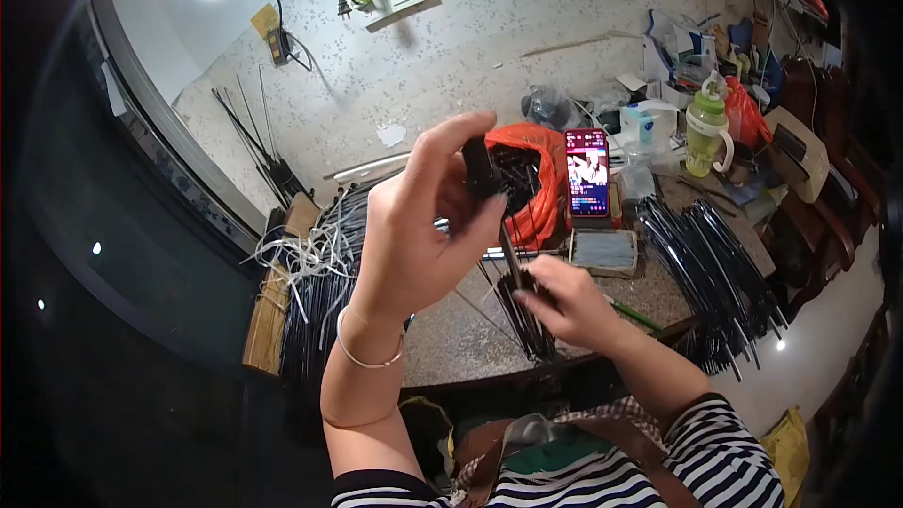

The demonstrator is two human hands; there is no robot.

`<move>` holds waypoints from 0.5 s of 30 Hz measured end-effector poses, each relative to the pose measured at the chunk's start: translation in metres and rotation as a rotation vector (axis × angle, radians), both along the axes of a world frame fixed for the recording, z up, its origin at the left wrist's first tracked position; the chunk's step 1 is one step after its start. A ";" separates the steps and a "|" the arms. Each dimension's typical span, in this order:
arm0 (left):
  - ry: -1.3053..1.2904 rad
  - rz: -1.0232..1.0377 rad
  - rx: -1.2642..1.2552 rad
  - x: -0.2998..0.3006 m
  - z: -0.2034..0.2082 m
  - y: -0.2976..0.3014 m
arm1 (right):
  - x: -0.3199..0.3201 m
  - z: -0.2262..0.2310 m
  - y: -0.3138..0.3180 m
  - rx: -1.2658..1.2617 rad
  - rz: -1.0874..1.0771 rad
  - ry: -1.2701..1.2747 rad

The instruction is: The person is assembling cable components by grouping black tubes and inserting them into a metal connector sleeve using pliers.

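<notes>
My left hand (404, 216), with a bangle at its wrist, is raised over the workbench, its fingers curled round a small black piece (480, 167) whose kind I cannot make out. Lower and to the right, my right hand (569, 301) is closed on a thin dark rod (511, 254). The rod slants up toward the left hand's fingertips; whether it joins the black piece is unclear. Just left of the right hand, a bundle of thin black strips (534, 341) lies at the bench's front. Behind the hands, an orange-red plastic bag (550, 146) holds small black pieces.
A lit phone (588, 193) stands beside the bag, behind a grey slab in a tray (602, 252). Long black strips (715, 273) lie on the right; more (320, 320), with white ties (310, 254), lie on the left. A green-lidded bottle (704, 136) stands back right, near clutter.
</notes>
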State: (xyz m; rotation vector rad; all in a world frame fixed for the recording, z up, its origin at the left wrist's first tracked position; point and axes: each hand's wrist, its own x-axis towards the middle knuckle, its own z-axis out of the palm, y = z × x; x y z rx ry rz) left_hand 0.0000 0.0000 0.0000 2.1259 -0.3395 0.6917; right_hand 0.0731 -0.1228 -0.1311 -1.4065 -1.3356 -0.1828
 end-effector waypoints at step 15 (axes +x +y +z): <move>-0.315 -0.194 -0.287 0.007 -0.128 -0.009 | 0.005 -0.001 -0.010 0.002 0.179 0.538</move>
